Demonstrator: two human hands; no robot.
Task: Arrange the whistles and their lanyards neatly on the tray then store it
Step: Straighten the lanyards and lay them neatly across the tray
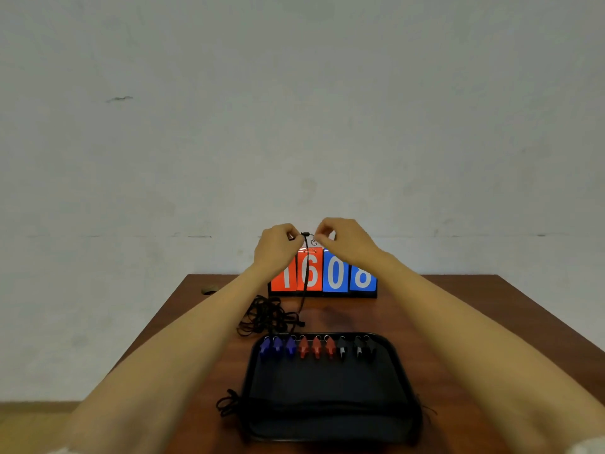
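Cord comes first: a small black loop bundle (227, 403) lies at the left front edge of the tray (327, 435), and a loose tangle (265, 317) of thin braided cord sits on the brown bench (474, 322) just behind it. The hands are raised: left hand (276, 245) and right hand (343, 239) each pinch the top of 1 lanyard (306, 273) beside its toggle, and it hangs limp into the tangle. Being light, floppy and snag-prone, it is probably best held near the toggle. 9 hard, glossy whistles (317, 347), 3 blue, 3 red and 3 black, line the tray's far edge.

Nine whistles (317, 347), three each blue, red, black; one tray (327, 386).
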